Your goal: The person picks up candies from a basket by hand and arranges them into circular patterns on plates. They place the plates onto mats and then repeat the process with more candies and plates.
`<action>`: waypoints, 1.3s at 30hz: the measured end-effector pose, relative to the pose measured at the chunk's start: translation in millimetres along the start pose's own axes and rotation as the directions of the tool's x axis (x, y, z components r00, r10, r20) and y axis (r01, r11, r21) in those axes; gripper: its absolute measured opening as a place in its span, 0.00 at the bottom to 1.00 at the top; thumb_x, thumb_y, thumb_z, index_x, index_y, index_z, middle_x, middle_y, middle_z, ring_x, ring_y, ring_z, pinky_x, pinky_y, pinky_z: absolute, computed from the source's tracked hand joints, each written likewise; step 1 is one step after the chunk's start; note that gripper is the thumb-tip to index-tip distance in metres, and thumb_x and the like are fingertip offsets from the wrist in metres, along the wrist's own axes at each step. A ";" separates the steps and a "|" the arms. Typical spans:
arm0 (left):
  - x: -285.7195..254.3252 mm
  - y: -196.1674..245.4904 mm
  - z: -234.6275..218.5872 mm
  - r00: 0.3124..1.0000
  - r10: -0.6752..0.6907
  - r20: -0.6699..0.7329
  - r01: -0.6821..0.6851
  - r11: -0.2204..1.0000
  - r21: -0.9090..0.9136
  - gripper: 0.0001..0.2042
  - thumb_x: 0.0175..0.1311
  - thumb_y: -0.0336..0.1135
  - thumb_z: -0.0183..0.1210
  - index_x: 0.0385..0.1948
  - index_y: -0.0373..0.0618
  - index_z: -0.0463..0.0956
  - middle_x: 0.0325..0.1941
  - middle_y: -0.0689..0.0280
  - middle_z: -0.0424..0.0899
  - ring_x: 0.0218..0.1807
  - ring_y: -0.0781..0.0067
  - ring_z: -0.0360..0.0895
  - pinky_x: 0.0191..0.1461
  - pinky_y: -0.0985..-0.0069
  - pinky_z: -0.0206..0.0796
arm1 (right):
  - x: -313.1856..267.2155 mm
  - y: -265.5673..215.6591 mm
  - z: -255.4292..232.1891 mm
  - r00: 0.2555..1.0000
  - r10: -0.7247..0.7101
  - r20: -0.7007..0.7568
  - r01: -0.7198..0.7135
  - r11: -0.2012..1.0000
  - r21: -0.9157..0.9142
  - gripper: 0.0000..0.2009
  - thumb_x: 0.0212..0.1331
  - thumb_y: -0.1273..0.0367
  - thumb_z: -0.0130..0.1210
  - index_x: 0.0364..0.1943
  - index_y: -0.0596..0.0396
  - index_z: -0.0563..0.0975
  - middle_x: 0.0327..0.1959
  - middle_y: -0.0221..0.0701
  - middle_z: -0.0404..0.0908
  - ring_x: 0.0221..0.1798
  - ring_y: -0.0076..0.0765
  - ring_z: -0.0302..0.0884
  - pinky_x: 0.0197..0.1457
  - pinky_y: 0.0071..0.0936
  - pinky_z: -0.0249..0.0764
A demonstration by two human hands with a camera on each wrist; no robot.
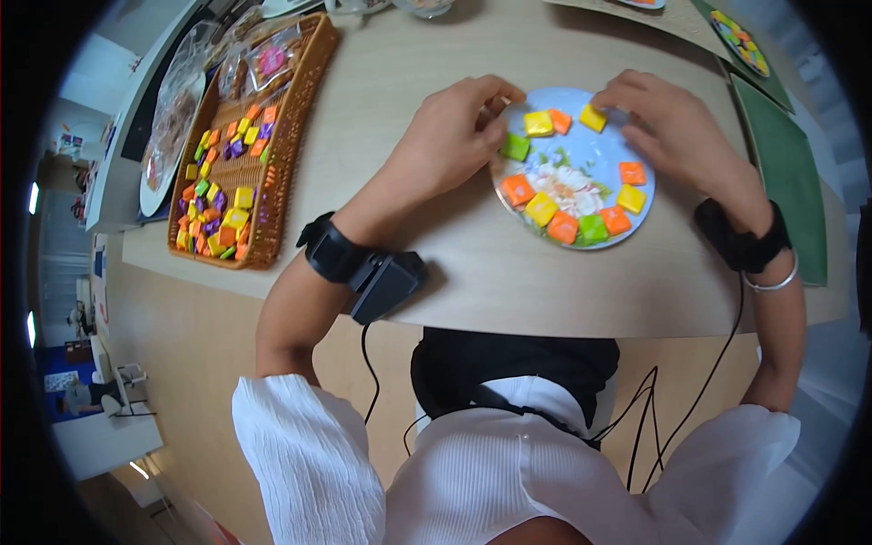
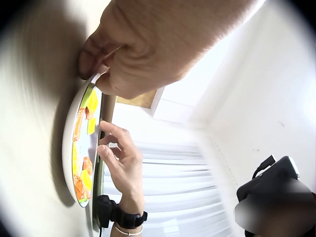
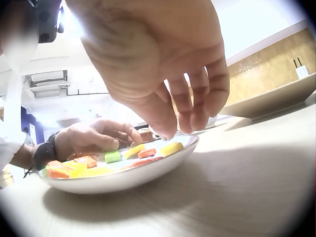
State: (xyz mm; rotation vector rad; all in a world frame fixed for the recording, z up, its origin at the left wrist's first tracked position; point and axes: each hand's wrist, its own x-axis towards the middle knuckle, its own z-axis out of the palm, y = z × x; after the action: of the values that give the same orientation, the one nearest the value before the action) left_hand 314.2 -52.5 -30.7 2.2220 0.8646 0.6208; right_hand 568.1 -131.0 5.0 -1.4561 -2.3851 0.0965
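Note:
A light blue plate (image 1: 607, 156) with a painted flower in its middle holds a ring of wrapped square candies in orange, yellow and green. My left hand (image 1: 454, 134) pinches the plate's upper left rim between thumb and fingers, close beside a green candy (image 1: 515, 147). Over the upper right of the plate is my right hand (image 1: 670, 127), its thumb and index finger apart. Its fingertips are right at a yellow candy (image 1: 592, 118), which lies near the rim in the right wrist view. Another yellow candy (image 1: 538, 123) and an orange one (image 1: 560, 122) sit between the hands.
A wicker basket (image 1: 289, 150) on the left holds many colourful candies and bagged snacks. Right of the plate lies a green tray (image 1: 783, 173); beyond it, another plate of candies (image 1: 740, 44). Black cables (image 1: 718, 381) hang from the wrist cameras past the table's front edge.

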 end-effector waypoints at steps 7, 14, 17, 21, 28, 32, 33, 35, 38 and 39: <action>-0.5 4.0 -1.6 1.000 -0.015 0.014 0.017 0.996 -0.087 0.13 0.60 0.22 0.52 0.46 0.39 0.77 0.39 0.62 0.82 0.35 0.75 0.78 0.42 0.76 0.73 | 11.9 -12.9 1.2 0.998 0.010 0.069 -0.002 0.994 -0.112 0.11 0.50 0.76 0.56 0.39 0.50 0.79 0.39 0.30 0.76 0.44 0.40 0.75 0.44 0.36 0.73; 2.9 -5.4 7.0 0.999 0.033 -0.003 -0.033 0.985 -0.170 0.11 0.60 0.22 0.51 0.43 0.38 0.78 0.28 0.64 0.79 0.29 0.79 0.71 0.35 0.79 0.68 | -2.3 -13.8 -2.6 0.991 -0.048 0.122 0.069 0.982 -0.175 0.08 0.47 0.73 0.56 0.33 0.50 0.80 0.35 0.29 0.76 0.41 0.39 0.75 0.41 0.35 0.73; -2.3 -13.6 15.7 0.969 0.174 -0.178 -0.179 0.984 -0.013 0.08 0.54 0.31 0.56 0.34 0.41 0.79 0.35 0.55 0.80 0.37 0.58 0.77 0.43 0.65 0.70 | -13.7 -20.7 0.4 0.999 -0.046 0.028 0.048 0.992 -0.115 0.08 0.43 0.75 0.57 0.31 0.52 0.79 0.32 0.33 0.74 0.37 0.41 0.75 0.38 0.35 0.72; -6.9 -8.1 14.3 0.967 0.209 -0.147 -0.203 0.977 0.059 0.14 0.43 0.42 0.65 0.26 0.42 0.79 0.34 0.51 0.73 0.44 0.51 0.70 0.45 0.62 0.67 | -11.2 -16.7 14.3 0.997 -0.056 -0.048 0.055 0.998 -0.023 0.09 0.39 0.79 0.56 0.29 0.56 0.77 0.29 0.38 0.72 0.33 0.44 0.74 0.34 0.35 0.70; 3.0 -14.5 30.4 0.971 0.197 -0.134 -0.184 0.977 0.104 0.13 0.38 0.41 0.68 0.23 0.44 0.80 0.38 0.53 0.71 0.46 0.52 0.68 0.43 0.63 0.68 | -9.6 -9.9 9.2 0.997 -0.073 0.023 0.074 0.995 -0.065 0.10 0.38 0.81 0.55 0.29 0.56 0.76 0.30 0.39 0.72 0.32 0.44 0.73 0.34 0.34 0.70; 8.0 -17.2 32.5 0.967 0.220 -0.129 -0.203 0.970 0.135 0.12 0.38 0.40 0.67 0.22 0.44 0.81 0.38 0.52 0.72 0.46 0.51 0.69 0.43 0.64 0.68 | -12.6 3.5 9.9 0.993 -0.100 0.066 0.105 0.992 -0.076 0.13 0.35 0.83 0.55 0.30 0.57 0.77 0.31 0.39 0.70 0.35 0.45 0.73 0.37 0.35 0.69; 8.1 -18.1 32.9 0.964 0.228 -0.136 -0.210 0.969 0.133 0.12 0.38 0.40 0.67 0.22 0.43 0.81 0.37 0.52 0.72 0.46 0.51 0.69 0.43 0.63 0.69 | -13.1 3.3 9.8 0.993 -0.098 0.071 0.104 0.992 -0.074 0.13 0.35 0.83 0.55 0.30 0.57 0.77 0.31 0.39 0.70 0.36 0.46 0.73 0.37 0.35 0.70; 7.3 -23.0 33.2 0.966 0.219 -0.137 -0.197 0.967 0.159 0.12 0.37 0.39 0.65 0.22 0.42 0.81 0.34 0.52 0.75 0.44 0.51 0.70 0.42 0.63 0.69 | -10.6 5.2 10.6 0.989 -0.135 0.053 0.139 0.987 -0.085 0.12 0.37 0.81 0.55 0.30 0.55 0.77 0.31 0.39 0.71 0.35 0.46 0.74 0.36 0.35 0.70; 14.2 -27.0 44.3 0.978 0.187 -0.094 -0.161 0.960 0.231 0.11 0.38 0.35 0.59 0.22 0.38 0.82 0.23 0.53 0.80 0.37 0.51 0.74 0.41 0.59 0.70 | -21.7 6.4 7.6 0.992 -0.119 0.033 0.123 0.976 -0.179 0.09 0.41 0.77 0.56 0.29 0.52 0.78 0.30 0.37 0.73 0.33 0.44 0.74 0.34 0.35 0.71; 11.6 -20.3 38.3 0.977 0.199 -0.072 -0.179 0.960 0.216 0.10 0.41 0.35 0.59 0.23 0.39 0.82 0.24 0.53 0.79 0.37 0.51 0.74 0.41 0.59 0.69 | -20.5 -5.2 2.1 0.992 -0.117 0.052 0.124 0.975 -0.185 0.08 0.42 0.76 0.56 0.30 0.52 0.78 0.30 0.36 0.73 0.34 0.43 0.74 0.35 0.35 0.72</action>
State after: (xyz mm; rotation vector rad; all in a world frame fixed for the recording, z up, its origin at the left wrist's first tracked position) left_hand 337.6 -48.4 -68.7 2.5041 0.7996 0.7584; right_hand 571.4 -151.1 -0.9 -1.3959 -2.5688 -0.1330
